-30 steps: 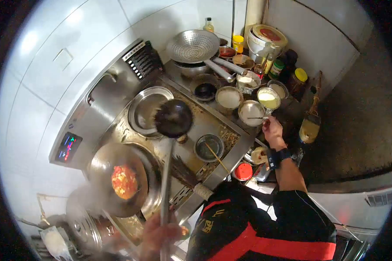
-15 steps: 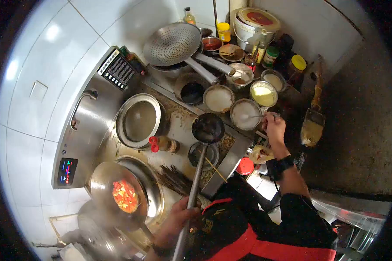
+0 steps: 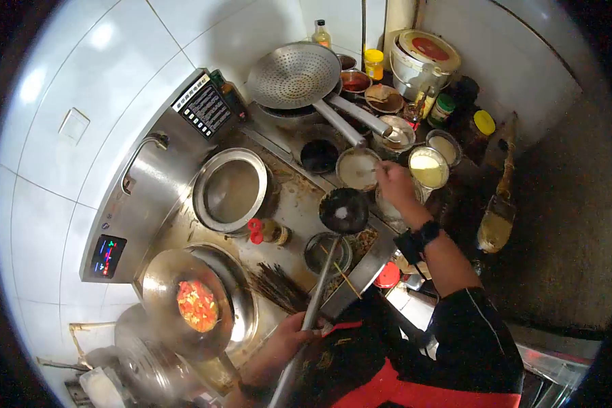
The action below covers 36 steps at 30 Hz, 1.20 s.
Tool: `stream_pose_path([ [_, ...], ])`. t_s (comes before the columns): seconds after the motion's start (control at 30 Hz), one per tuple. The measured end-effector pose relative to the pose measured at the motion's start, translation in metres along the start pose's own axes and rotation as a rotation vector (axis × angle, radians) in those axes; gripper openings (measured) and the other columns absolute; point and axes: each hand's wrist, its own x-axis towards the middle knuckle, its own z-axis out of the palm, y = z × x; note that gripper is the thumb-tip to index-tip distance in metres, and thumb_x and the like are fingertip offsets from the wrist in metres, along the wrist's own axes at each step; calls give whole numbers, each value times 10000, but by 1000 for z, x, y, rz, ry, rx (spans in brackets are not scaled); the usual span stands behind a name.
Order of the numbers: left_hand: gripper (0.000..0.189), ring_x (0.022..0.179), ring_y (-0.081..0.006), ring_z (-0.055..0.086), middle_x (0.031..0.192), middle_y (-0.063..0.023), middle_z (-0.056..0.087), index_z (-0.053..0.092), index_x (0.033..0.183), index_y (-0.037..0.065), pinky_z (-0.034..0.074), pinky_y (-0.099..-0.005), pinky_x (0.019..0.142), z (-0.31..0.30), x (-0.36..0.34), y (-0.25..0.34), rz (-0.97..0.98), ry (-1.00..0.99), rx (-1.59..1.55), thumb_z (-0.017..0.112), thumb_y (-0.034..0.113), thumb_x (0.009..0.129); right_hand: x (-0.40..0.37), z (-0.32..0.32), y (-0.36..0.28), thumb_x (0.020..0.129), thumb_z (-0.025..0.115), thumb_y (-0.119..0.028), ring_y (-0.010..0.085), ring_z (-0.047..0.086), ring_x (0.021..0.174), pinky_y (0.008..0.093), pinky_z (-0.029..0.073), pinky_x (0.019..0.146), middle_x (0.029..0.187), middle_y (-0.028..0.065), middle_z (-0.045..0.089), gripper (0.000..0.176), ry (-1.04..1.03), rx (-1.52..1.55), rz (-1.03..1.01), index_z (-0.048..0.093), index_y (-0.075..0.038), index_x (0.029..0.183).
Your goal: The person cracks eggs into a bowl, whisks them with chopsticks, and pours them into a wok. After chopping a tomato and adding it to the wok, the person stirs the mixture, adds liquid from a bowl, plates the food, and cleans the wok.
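Note:
My left hand (image 3: 294, 334) is closed around the long metal handle of a ladle (image 3: 329, 221). A little white powder lies in the ladle's dark bowl. My right hand (image 3: 398, 187) pinches a small spoon (image 3: 374, 170), mostly hidden by the fingers, at the edge of a bowl of white seasoning (image 3: 355, 171). Below that hand, a second bowl of white powder (image 3: 389, 208) is partly covered by it. To the left, a wok (image 3: 158, 282) holds chopped red and yellow food (image 3: 198, 306), with steam around it.
A large metal pot (image 3: 204, 194) and a red-capped bottle (image 3: 272, 232) stand on the stove top. Two strainers or pans (image 3: 294, 76) rest behind, their handles reaching over the seasoning bowls. A lidded white bucket (image 3: 404, 71) is at the back, and a brush (image 3: 495, 228) on the right.
My right hand has moved left with the spoon, from one white-powder bowl to the neighbouring one. White powder now shows in the ladle. The view has shifted slightly.

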Motion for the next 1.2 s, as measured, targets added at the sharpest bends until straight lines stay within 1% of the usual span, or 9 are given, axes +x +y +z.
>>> stream_pose_path([
  [0.07, 292, 570, -153, 561, 706, -55, 579, 563, 1097, -9, 455, -291, 521, -8, -3, -11, 10, 23, -44, 646, 116, 847, 4, 18, 8, 929, 536, -262, 419, 654, 708, 476, 517, 689, 769, 268, 651, 314, -95, -49, -104, 678, 16, 965],
  [0.13, 299, 570, -158, 563, 703, -57, 581, 562, 1099, -12, 462, -293, 527, -14, -5, -17, 16, 90, -1, 648, 114, 842, -3, 38, 30, 940, 568, -243, 128, 616, 548, 306, 469, 505, 745, 132, 669, 280, -196, -191, 60, 687, 10, 923],
  [0.2, 305, 569, -163, 565, 700, -59, 582, 562, 1100, -15, 468, -295, 532, -15, -8, -16, 12, 155, 38, 651, 112, 837, -9, 42, 38, 938, 577, -250, 132, 593, 510, 305, 460, 483, 710, 93, 667, 266, -141, -109, -42, 697, -13, 932],
  [0.27, 181, 606, -123, 545, 681, -26, 549, 560, 1016, 22, 437, -271, 542, -13, -11, -10, 48, 101, -98, 619, 105, 866, -13, 36, 39, 931, 593, -249, 130, 575, 499, 294, 446, 459, 689, 65, 663, 244, -23, 491, 358, 701, -30, 933],
  [0.6, 207, 647, -94, 525, 765, -9, 559, 573, 1044, 41, 421, -251, 575, 9, 21, 38, 62, 83, -16, 616, 132, 863, -21, -47, -10, 936, 578, -245, 131, 548, 496, 313, 435, 473, 605, 30, 604, 248, 260, 620, 411, 648, -25, 845],
  [0.7, 234, 666, -86, 527, 749, 3, 556, 577, 1055, 45, 424, -251, 588, 24, 30, 56, 42, 29, 72, 628, 159, 857, -18, -82, -31, 943, 538, -270, 331, 623, 557, 431, 490, 548, 628, 168, 627, 312, 355, -219, 160, 649, 10, 863],
  [0.87, 331, 636, -144, 602, 794, -53, 628, 578, 1127, 9, 492, -279, 580, 24, 59, 53, -19, -114, 139, 630, 156, 834, 9, -97, 85, 942, 564, -262, 393, 647, 661, 440, 504, 604, 722, 244, 631, 350, 370, -370, 91, 646, 55, 817],
  [0.93, 327, 639, -147, 604, 802, -56, 632, 583, 1115, 10, 494, -280, 584, 32, 56, 60, -38, -122, 128, 638, 160, 829, 6, -84, 139, 935, 586, -155, 173, 609, 579, 335, 476, 540, 695, 105, 636, 216, 237, -123, 175, 653, 45, 892],
  [1.2, 238, 596, -112, 566, 724, -21, 585, 556, 1059, 41, 455, -264, 539, 42, 64, 69, -24, -113, 129, 622, 157, 862, -16, -111, 100, 911, 573, -89, 144, 531, 528, 284, 384, 461, 679, 67, 591, 145, 535, 597, 575, 663, 21, 880],
])
